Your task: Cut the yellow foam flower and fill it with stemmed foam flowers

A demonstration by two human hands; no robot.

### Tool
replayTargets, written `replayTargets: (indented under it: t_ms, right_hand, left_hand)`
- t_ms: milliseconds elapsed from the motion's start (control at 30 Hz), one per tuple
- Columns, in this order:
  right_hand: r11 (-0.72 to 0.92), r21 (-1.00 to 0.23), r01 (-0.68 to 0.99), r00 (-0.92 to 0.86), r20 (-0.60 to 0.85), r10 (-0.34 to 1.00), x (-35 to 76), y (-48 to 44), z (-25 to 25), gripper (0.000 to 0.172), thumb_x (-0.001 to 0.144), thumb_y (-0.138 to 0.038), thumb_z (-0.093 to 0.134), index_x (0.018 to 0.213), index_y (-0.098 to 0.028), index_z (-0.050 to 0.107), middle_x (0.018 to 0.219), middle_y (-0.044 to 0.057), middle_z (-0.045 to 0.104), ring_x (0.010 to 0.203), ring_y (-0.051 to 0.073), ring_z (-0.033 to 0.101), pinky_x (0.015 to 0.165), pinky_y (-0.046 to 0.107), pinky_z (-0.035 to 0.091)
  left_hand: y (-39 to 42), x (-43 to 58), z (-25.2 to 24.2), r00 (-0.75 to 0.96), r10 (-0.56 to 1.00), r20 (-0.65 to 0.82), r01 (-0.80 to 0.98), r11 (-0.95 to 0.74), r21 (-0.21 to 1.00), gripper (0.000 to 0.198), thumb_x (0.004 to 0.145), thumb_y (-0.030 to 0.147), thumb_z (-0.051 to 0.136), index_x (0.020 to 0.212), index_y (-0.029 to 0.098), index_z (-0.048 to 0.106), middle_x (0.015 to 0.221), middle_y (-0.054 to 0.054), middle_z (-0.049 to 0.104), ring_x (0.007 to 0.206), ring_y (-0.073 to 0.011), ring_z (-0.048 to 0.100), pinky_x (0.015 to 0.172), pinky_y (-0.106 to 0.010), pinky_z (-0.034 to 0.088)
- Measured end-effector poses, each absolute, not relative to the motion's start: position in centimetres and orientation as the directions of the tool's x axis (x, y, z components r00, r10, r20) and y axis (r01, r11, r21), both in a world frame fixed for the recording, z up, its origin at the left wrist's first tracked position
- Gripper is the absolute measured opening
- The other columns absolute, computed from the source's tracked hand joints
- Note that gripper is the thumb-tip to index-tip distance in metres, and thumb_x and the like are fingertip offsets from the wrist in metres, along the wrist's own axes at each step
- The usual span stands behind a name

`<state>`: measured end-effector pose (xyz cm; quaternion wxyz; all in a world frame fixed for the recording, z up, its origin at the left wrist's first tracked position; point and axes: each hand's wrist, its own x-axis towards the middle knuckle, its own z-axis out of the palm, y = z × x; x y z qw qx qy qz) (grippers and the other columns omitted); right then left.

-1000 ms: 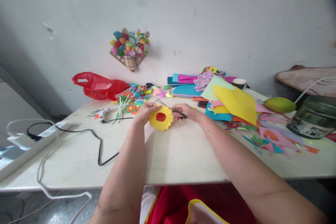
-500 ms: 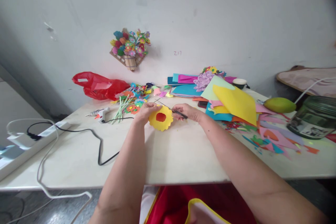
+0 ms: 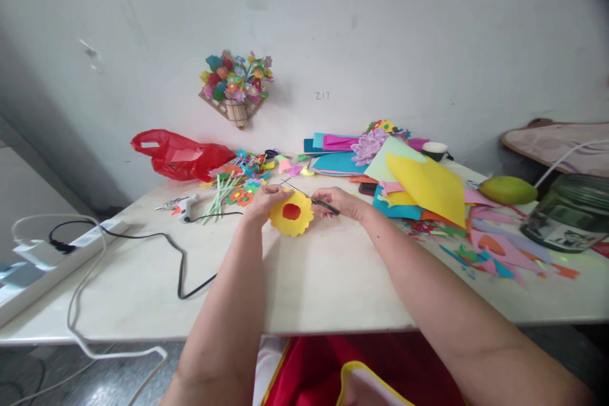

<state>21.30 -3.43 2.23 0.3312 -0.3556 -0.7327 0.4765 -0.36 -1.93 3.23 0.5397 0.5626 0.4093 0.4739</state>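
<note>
Between my hands is a yellow flower cut-out (image 3: 302, 223) with a scalloped edge and a red centre (image 3: 291, 212). My left hand (image 3: 265, 202) pinches it at its upper left edge. Dark-handled scissors (image 3: 326, 206) are gripped in my right hand (image 3: 339, 202), close against the flower's right edge. Their blades point up and left, at the far rim of the flower, and show partly behind it. How far the blades are apart is too small to tell.
Left of my hands lie a glue gun (image 3: 188, 208), pale green stems (image 3: 219, 196) and a red plastic bag (image 3: 183, 157). Coloured sheets (image 3: 425, 184), scraps (image 3: 499, 254), a green mango (image 3: 508, 190) and a glass jar (image 3: 566, 216) occupy the right. A black cable (image 3: 181, 266) crosses the left.
</note>
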Motion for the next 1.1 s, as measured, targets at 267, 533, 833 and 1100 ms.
replayTargets:
  t_ms: [267,533,833,1100]
  right_hand:
    - [0.312,-0.925,0.217,-0.534,0.155,0.831,21.4,-3.4,2.2,0.038,0.069,-0.043,0.069,0.091,-0.012,0.062,0.058,-0.003,0.055,0.048,0.006,0.047,0.044,0.019,0.034]
    - [0.312,-0.929,0.201,-0.531,0.164,0.831,21.2,-3.6,2.3,0.038,0.065,-0.041,0.071,0.086,-0.012,0.061,0.055,-0.005,0.055,0.042,0.004,0.042,0.042,0.019,0.033]
    - [0.271,-0.939,0.213,-0.504,0.132,0.854,21.0,-4.0,2.7,0.032,0.068,-0.039,0.069,0.085,-0.012,0.061,0.054,-0.004,0.055,0.042,0.005,0.043,0.041,0.019,0.034]
    - [0.25,-0.943,0.218,-0.507,0.109,0.855,20.6,-4.6,3.2,0.029,0.071,-0.038,0.067,0.083,-0.013,0.059,0.054,-0.005,0.054,0.041,0.005,0.045,0.042,0.019,0.036]
  left_hand:
    - [-1.8,-0.4,3.0,0.207,0.974,0.091,-0.06,-0.08,0.995,0.036,0.047,0.038,0.082,0.055,0.015,0.056,0.05,0.0,0.059,0.042,-0.0117,0.053,0.041,-0.022,0.038]
    - [-1.7,-0.5,3.0,0.205,0.975,0.086,-0.057,-0.075,0.995,0.035,0.047,0.038,0.083,0.055,0.015,0.057,0.049,0.0,0.059,0.042,-0.0118,0.053,0.041,-0.022,0.037]
    - [-1.6,-0.6,2.9,0.206,0.973,0.103,-0.047,-0.095,0.994,0.035,0.048,0.038,0.082,0.054,0.016,0.056,0.048,0.001,0.057,0.041,-0.0105,0.051,0.04,-0.021,0.035]
    - [-1.5,-0.5,2.8,0.196,0.974,0.113,-0.064,-0.102,0.993,0.036,0.047,0.038,0.082,0.054,0.016,0.054,0.049,0.002,0.056,0.042,-0.0099,0.051,0.041,-0.021,0.035]
